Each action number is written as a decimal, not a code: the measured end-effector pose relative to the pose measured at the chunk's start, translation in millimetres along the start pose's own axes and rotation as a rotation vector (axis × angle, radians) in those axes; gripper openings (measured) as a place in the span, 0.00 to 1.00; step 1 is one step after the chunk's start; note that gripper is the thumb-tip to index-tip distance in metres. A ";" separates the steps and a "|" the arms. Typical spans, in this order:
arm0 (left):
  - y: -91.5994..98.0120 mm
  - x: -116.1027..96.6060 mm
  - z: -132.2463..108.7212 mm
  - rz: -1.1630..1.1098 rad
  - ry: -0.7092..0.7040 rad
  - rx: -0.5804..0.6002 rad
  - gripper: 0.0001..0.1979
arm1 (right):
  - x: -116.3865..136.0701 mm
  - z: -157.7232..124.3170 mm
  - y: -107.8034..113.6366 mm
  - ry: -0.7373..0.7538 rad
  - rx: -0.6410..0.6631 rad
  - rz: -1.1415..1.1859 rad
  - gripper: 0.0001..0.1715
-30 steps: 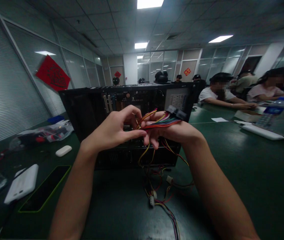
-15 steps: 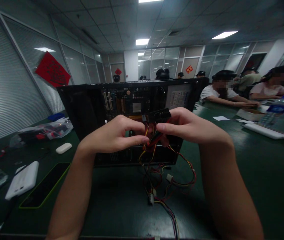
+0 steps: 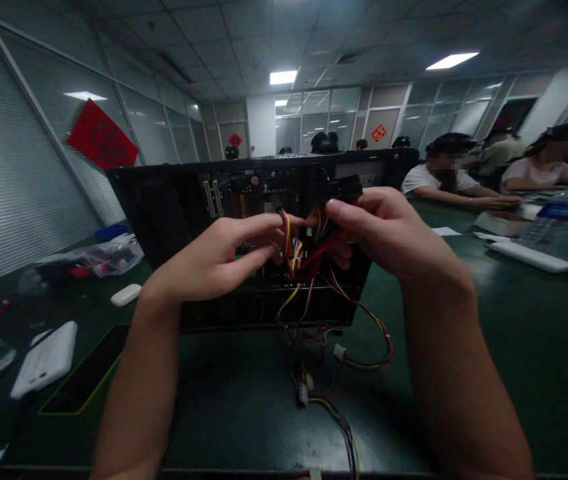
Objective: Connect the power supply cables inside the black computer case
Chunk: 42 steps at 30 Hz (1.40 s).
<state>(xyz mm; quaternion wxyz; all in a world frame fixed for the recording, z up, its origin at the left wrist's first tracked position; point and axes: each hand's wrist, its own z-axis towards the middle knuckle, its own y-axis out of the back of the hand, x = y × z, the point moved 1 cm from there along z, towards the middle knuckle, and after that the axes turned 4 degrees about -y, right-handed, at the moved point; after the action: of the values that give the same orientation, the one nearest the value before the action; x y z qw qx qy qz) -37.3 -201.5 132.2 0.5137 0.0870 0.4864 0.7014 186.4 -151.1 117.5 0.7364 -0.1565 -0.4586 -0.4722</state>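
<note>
My right hand (image 3: 384, 230) pinches a bundle of power supply cables (image 3: 320, 237) just below a long black connector (image 3: 337, 189). The thumb lies in front, with the other fingers partly hidden behind the wires. My left hand (image 3: 227, 257) is beside the bundle, its index finger stretched out behind the yellow and red wires and its thumb apart from them. A smaller dark connector (image 3: 277, 202) sticks up above that index finger. Behind both hands stands an open computer case (image 3: 164, 207), its motherboard (image 3: 239, 190) partly covered by my hands.
Loose wires with white connectors (image 3: 303, 395) trail over the green table (image 3: 224, 400) toward me. At left lie a phone (image 3: 87, 370), a white device (image 3: 47, 360), a white earbud case (image 3: 126, 295) and a plastic bag (image 3: 89, 263). A water bottle (image 3: 557, 210) and seated people are at right.
My right hand has lifted the connector and cables up and slightly right. My left thumb has come away from the wires, and that hand has shifted a little up and left.
</note>
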 end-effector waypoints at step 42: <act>-5.9 77.2 14.9 0.647 0.039 -0.354 0.12 | -69.4 37.8 -20.9 0.437 -0.205 -0.860 0.28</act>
<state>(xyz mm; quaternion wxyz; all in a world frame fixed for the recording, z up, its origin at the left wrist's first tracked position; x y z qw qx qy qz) -59.5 -130.5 106.2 0.2629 0.1328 0.3147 0.9023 139.6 -98.2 76.3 0.5345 0.0781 -0.2675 -0.7979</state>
